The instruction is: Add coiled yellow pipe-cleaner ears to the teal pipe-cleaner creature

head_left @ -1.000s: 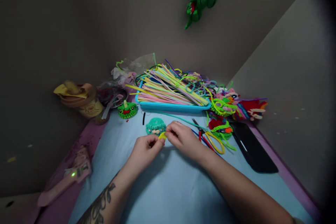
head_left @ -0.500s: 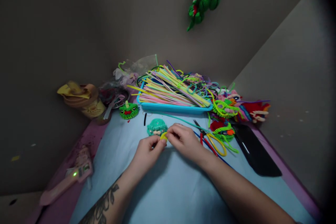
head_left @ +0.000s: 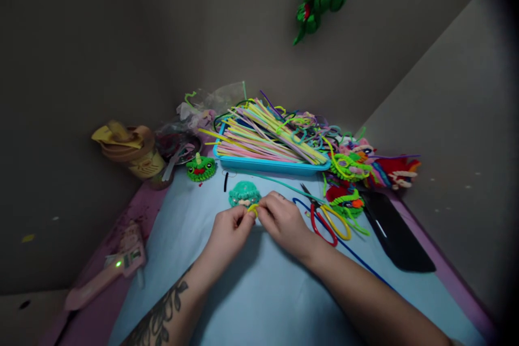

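My left hand (head_left: pixel 227 231) and my right hand (head_left: pixel 281 220) meet over the light blue mat (head_left: pixel 259 286), fingertips pinched together on a small yellow pipe-cleaner piece (head_left: pixel 253 208). Just beyond the fingers lies a round teal pipe-cleaner figure (head_left: pixel 244 193). A long teal pipe cleaner (head_left: pixel 284 186) runs past my right hand toward the tray.
A blue tray (head_left: pixel 267 165) heaped with coloured pipe cleaners stands at the back. Red and yellow handled pliers (head_left: pixel 324 220), a green frog figure (head_left: pixel 200 167), more coloured figures (head_left: pixel 352 167), a black case (head_left: pixel 391 230), a pink glue gun (head_left: pixel 109 275) and a tan cup (head_left: pixel 130 151) surround the mat.
Both hands stay pinched on the yellow piece and have shifted slightly toward the teal figure. The view has moved a little.
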Demonstrator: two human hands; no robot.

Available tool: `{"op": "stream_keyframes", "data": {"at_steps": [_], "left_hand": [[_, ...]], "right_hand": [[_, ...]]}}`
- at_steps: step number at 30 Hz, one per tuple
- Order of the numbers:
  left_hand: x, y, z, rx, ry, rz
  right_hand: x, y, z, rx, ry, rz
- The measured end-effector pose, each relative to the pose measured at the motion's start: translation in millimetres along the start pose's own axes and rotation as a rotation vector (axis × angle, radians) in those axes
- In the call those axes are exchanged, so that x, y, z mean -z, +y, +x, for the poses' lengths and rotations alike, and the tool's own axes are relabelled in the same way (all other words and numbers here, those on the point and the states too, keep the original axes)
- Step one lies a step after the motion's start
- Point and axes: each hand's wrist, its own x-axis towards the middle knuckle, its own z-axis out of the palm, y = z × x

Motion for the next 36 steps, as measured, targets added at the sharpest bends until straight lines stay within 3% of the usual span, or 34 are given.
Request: {"op": "stream_keyframes", "data": {"at_steps": [16, 36], "left_hand": [[2.0, 2.5, 0.6, -0.048, -0.07, -0.018], [-4.0, 3.9, -4.7, -0.138, 0.036, -0.011]], "right_hand": [[4.2, 0.4, 3.3, 0.006, -0.042, 0.056], [9.4, -6.8, 5.3, -0.052, 0.018, 0.114]]}}
